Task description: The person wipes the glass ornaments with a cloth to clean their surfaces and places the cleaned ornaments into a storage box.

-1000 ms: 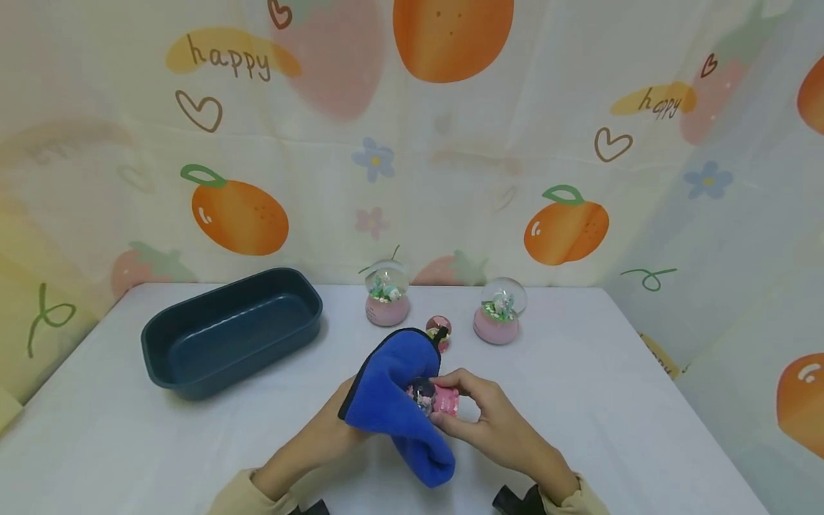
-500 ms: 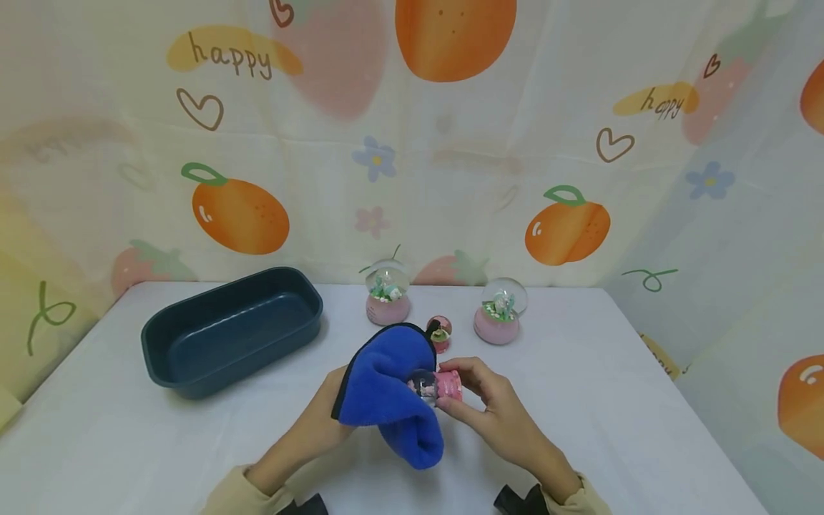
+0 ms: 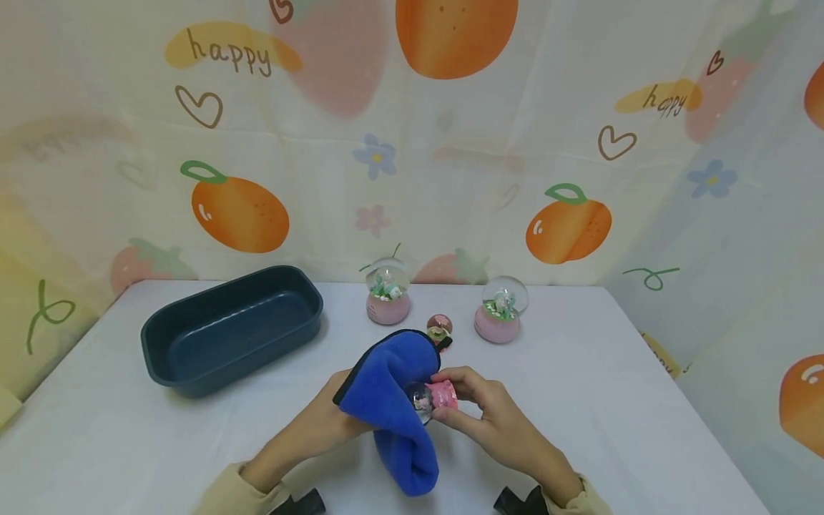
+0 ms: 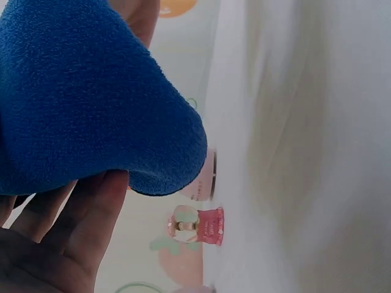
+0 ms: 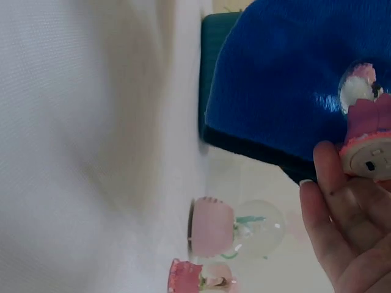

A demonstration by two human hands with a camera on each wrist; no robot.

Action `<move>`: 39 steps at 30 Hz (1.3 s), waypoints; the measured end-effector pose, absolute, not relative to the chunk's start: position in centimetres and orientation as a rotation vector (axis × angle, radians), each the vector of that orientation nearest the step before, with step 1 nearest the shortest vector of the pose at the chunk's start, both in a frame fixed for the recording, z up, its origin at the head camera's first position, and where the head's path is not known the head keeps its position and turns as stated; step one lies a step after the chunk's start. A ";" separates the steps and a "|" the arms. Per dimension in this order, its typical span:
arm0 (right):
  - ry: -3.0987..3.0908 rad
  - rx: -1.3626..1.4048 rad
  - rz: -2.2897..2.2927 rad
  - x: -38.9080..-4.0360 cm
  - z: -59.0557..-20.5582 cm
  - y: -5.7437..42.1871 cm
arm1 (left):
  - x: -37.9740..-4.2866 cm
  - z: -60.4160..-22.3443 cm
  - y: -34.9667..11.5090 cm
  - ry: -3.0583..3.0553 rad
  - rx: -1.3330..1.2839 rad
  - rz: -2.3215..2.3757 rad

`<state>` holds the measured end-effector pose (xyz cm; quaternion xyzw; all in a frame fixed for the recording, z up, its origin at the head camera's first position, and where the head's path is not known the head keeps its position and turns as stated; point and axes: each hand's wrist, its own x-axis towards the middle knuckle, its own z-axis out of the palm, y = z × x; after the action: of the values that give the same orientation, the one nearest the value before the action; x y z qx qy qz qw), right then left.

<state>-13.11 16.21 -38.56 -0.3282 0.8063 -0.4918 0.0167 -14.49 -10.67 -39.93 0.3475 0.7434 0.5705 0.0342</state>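
Observation:
A blue cloth [image 3: 393,383] with black edging drapes over my left hand [image 3: 328,415], which holds it against a small snow globe. Its thumb is hidden; in the left wrist view fingers [image 4: 98,220] lie against the underside of the cloth. My right hand [image 3: 492,411] pinches the globe's pink base [image 3: 443,394] between thumb and fingers. The globe lies on its side, its clear dome [image 3: 418,400] pointing left into the cloth. In the right wrist view, the underside of the base [image 5: 369,159] faces the right hand.
Another small pink snow globe [image 3: 440,326] stands just behind the cloth. Two larger globes with pink bases, a left one [image 3: 388,309] and a right one [image 3: 497,327], stand farther back. A dark teal tray [image 3: 257,354] sits at the left on the white table [image 3: 611,415].
Both hands rose slightly with the cloth and globe, then came down again. The globe has turned a little in the right hand, and the hanging end of the cloth has swung slightly left.

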 end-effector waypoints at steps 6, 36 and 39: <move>2.478 -1.118 -1.521 -13.3 -38.5 16.6 | -14.8 -40.3 -11.0 2.256 1.283 1.815; 2.702 -1.346 -1.525 -12.8 -39.0 15.7 | -13.8 -39.3 -10.0 2.427 1.128 1.777; 2.705 -1.400 -1.541 -12.8 -38.9 15.7 | -13.9 -39.3 -10.2 2.338 1.017 1.741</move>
<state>-12.76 15.71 -38.94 -0.4064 0.7851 -0.4472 -0.1355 -13.86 -10.19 -39.25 0.3294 0.7569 0.5638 0.0273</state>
